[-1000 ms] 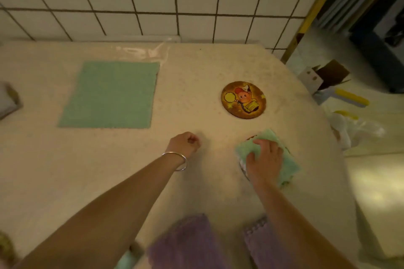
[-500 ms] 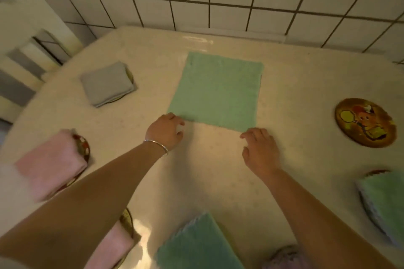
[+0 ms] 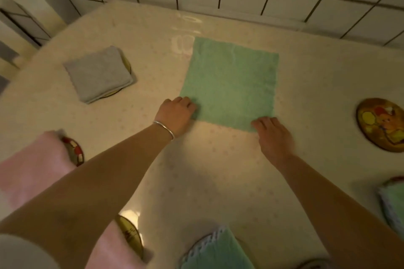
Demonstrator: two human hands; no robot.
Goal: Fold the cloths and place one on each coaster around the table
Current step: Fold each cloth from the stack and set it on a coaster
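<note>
Lying flat at the centre of the frame, the green cloth is unfolded on the worktop. Your left hand pinches its lower-left corner; your right hand touches the lower-right corner (grip blurred, so you cannot tell). At right sits 1 bare coaster; upper left, a folded grey cloth covers another.

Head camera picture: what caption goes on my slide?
Both hands, left and right, at the near corners of the flat green cloth.
</note>
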